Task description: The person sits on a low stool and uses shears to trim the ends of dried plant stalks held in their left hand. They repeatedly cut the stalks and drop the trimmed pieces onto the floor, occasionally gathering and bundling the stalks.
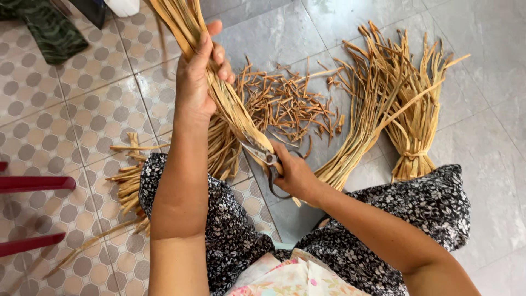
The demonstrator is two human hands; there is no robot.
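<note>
My left hand (201, 77) grips a bundle of long dry tan reed strips (233, 107) that runs from the top of the view down to my lap. My right hand (296, 175) holds metal scissors (262, 155) with dark handles, their blades closed around the lower end of that bundle. A scatter of short reddish-brown cut-off pieces (285, 101) lies on the floor just beyond the scissors.
Two tied bundles of the same strips (408, 104) lie on the grey floor to the right. More loose strips (129, 181) lie by my left knee. Red chair legs (33, 183) stand at the left edge, dark cloth (46, 27) at top left.
</note>
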